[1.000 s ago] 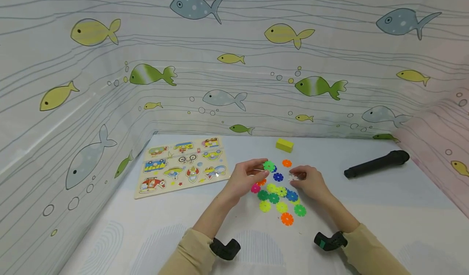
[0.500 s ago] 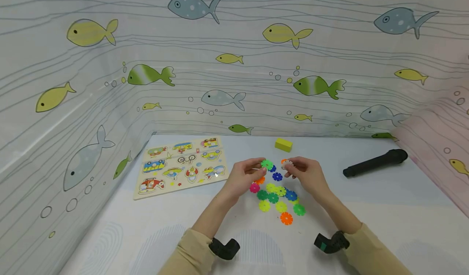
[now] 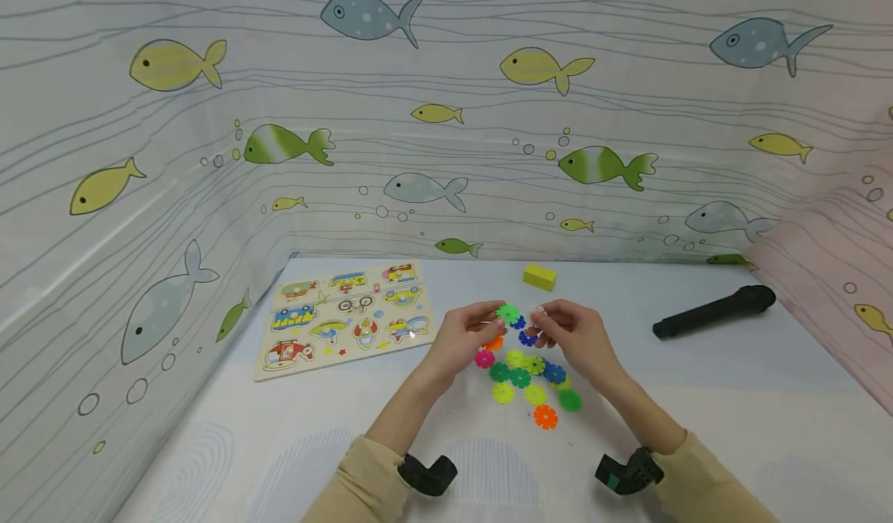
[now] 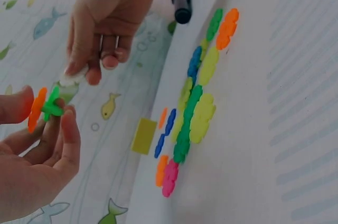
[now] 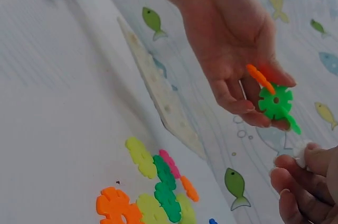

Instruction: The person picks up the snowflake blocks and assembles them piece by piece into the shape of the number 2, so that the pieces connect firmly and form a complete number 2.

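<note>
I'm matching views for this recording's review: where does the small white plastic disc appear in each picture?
Head: white plastic disc right of centre, mostly hidden by the right hand.
Left wrist: disc at left, slightly above mid-height.
Right wrist: disc at right, below mid-height.
Shared landmark: the lone pink notched plastic disc.

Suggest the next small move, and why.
Probably bring the white piece in the right hand to the green pieces and try slotting it on. The left hand holds them, apparently joined to an orange piece; the facing green rim is notched, and white sits near but apart.
</note>
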Motion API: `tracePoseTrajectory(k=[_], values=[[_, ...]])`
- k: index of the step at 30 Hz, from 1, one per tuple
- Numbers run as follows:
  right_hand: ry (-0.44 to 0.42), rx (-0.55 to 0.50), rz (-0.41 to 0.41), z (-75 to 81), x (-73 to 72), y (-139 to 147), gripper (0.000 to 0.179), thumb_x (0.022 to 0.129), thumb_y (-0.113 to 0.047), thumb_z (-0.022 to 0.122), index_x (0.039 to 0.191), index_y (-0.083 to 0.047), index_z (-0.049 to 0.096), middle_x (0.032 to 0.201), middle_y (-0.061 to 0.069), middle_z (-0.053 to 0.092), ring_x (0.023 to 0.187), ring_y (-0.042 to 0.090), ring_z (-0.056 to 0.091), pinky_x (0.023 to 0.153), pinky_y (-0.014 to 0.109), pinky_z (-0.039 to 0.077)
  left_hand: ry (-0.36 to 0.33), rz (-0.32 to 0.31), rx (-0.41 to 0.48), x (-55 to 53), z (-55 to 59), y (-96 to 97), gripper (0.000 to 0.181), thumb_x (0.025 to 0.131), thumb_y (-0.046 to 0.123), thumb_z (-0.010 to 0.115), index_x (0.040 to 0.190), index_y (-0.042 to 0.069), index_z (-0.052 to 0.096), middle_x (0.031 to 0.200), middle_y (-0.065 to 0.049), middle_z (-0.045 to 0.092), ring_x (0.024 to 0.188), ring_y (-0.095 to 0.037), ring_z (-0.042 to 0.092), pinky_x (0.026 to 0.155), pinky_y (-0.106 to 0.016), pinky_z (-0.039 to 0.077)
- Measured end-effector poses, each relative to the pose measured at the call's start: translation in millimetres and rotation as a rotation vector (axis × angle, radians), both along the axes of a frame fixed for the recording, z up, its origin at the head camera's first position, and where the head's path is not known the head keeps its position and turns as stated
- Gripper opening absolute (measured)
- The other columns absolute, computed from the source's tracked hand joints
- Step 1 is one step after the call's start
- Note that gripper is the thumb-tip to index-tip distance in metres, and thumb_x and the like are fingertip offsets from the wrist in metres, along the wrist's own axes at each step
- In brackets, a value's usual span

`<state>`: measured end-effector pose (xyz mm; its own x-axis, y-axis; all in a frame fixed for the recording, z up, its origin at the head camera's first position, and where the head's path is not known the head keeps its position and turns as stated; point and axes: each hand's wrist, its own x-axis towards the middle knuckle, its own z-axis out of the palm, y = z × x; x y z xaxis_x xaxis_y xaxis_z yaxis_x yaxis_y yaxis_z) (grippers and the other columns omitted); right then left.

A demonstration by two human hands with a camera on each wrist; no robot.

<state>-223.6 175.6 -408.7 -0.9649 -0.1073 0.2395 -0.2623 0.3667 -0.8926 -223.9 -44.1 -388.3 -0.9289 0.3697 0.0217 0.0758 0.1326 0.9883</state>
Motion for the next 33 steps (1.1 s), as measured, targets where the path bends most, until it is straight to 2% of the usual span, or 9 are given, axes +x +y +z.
tracePoseTrajectory(k=[9, 18, 23, 27, 33], values=[[0.038, -0.030, 0.040, -3.0, -1.2, -0.8, 0.021, 0.100, -0.018, 0.062, 0.110, -0.002, 0.069, 0.077, 0.013, 0.067, 0.068, 0.020, 0.065, 0.067, 0.022, 0.057, 0.007, -0.014, -0.006, 1.4, 2.0, 0.5, 0.038, 0.102, 0.020, 0.056, 0.140, 0.010, 0.058, 0.123, -0.012, 0.067, 0.112, -0.024, 0.066, 0.099, -0.032, 0.052], [0.084, -0.029, 0.118, -2.0, -0.2, -0.4, 0.020, 0.101, -0.016, 0.059, 0.106, 0.001, 0.069, 0.078, 0.013, 0.067, 0.068, 0.021, 0.064, 0.068, 0.024, 0.058, 0.002, -0.040, -0.011, 2.2, 3.2, -0.2, 0.038, 0.103, 0.020, 0.055, 0.139, 0.008, 0.058, 0.126, -0.020, 0.064, 0.112, -0.024, 0.065, 0.100, -0.033, 0.051], [0.105, -0.026, 0.133, -3.7, -1.1, 0.3, 0.020, 0.102, -0.016, 0.057, 0.106, 0.000, 0.069, 0.080, 0.012, 0.068, 0.069, 0.021, 0.065, 0.068, 0.024, 0.058, 0.001, -0.044, -0.015, 2.5, 4.0, -0.8, 0.038, 0.103, 0.019, 0.055, 0.139, 0.009, 0.058, 0.125, -0.016, 0.066, 0.112, -0.024, 0.065, 0.100, -0.033, 0.052], [0.087, -0.041, 0.127, -5.9, -2.9, 1.0, 0.026, 0.104, -0.019, 0.053, 0.106, 0.002, 0.069, 0.083, 0.014, 0.069, 0.071, 0.020, 0.067, 0.070, 0.027, 0.059, 0.000, -0.042, -0.011, 2.4, 3.9, -0.7, 0.038, 0.103, 0.019, 0.056, 0.139, 0.009, 0.058, 0.123, -0.013, 0.067, 0.112, -0.024, 0.065, 0.099, -0.032, 0.052], [0.002, -0.096, 0.140, -7.0, -4.4, 2.4, 0.038, 0.106, -0.025, 0.049, 0.108, 0.008, 0.067, 0.089, 0.020, 0.071, 0.075, 0.021, 0.069, 0.073, 0.031, 0.059, 0.018, -0.041, -0.014, 1.7, 1.7, -0.4, 0.038, 0.101, 0.017, 0.059, 0.138, 0.009, 0.059, 0.123, -0.013, 0.066, 0.112, -0.024, 0.065, 0.096, -0.031, 0.053]])
